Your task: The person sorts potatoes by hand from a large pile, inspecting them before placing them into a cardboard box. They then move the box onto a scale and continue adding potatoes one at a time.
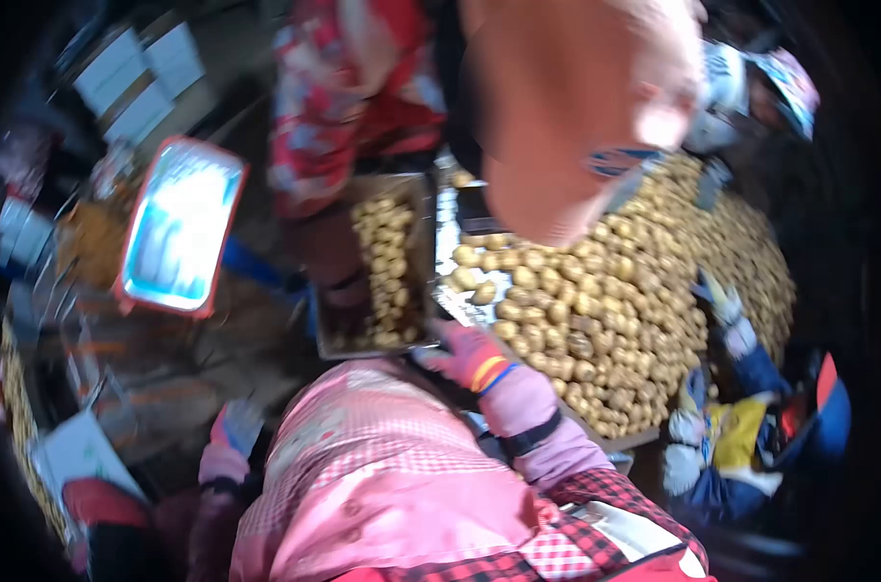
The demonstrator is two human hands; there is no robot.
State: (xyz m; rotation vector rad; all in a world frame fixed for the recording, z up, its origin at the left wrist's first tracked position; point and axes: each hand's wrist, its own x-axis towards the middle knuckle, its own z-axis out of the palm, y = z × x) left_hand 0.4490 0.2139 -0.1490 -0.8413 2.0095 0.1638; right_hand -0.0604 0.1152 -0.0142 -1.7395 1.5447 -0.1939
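Note:
My right hand point(471, 355), in a pink glove with a yellow and blue cuff, is at the near right corner of a dark crate point(429, 242), apparently gripping its rim. Round yellow-brown potatoes point(387, 262) lie along the right side inside the crate. To the left of my pink checked apron point(382, 456) hangs my left hand point(237, 427), gloved and apart from the crate. Blur hides how its fingers are set. A large heap of potatoes point(595, 320) spreads to the right of the crate.
An orange-brown cap point(547, 126) fills the top centre, close by. A person in red patterned clothing point(353, 107) stands beyond the crate. Gloved co-workers' hands point(726, 301) are at the heap's right. On the left are a bright red-rimmed tray point(183, 228) and white boxes point(111, 73).

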